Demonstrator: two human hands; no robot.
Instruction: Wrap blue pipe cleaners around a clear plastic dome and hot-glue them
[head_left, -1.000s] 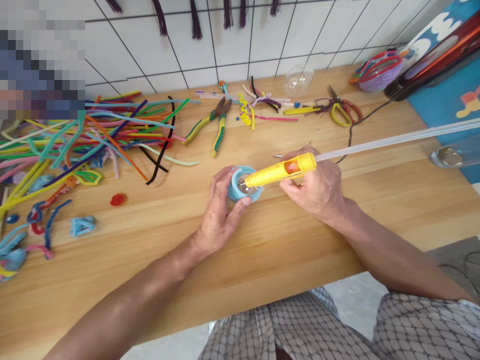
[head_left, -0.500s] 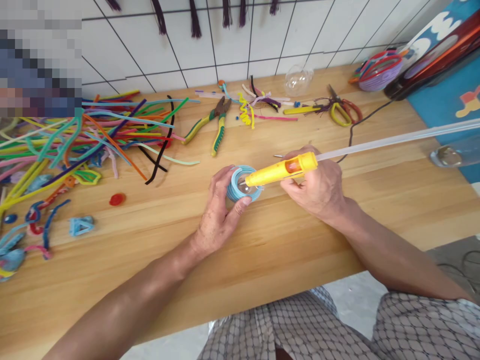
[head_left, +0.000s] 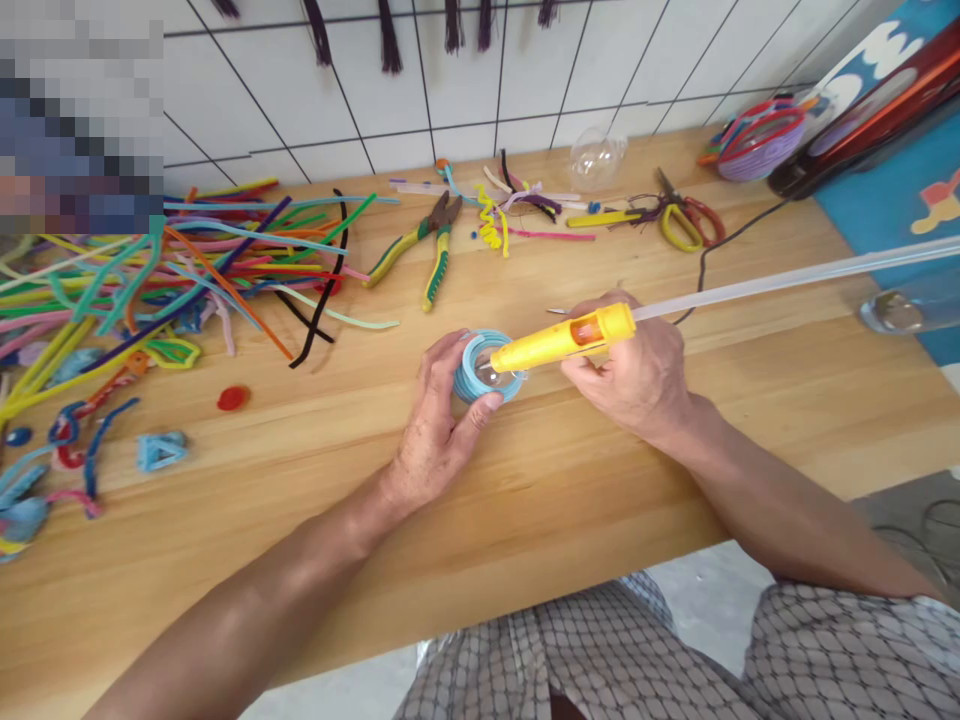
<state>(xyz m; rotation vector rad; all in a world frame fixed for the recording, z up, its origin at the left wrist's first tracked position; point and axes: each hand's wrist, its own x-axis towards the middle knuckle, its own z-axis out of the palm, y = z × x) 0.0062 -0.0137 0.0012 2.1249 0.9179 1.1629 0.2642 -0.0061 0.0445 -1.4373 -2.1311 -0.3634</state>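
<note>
My left hand (head_left: 439, 420) is closed around a small clear round piece wrapped in light blue pipe cleaner (head_left: 474, 366), held on the wooden table (head_left: 525, 500). My right hand (head_left: 637, 375) grips a yellow glue gun (head_left: 562, 342) whose nozzle points into the blue-wrapped piece. A long translucent glue stick (head_left: 787, 280) sticks out of the gun's back toward the right.
A heap of coloured pipe cleaners (head_left: 150, 270) covers the left of the table. Pliers (head_left: 435, 245) lie behind my hands, scissors (head_left: 686, 220) and a clear plastic shell (head_left: 596, 160) at the back right. A black cord (head_left: 720, 250) runs there. A red cap (head_left: 232, 398) lies left.
</note>
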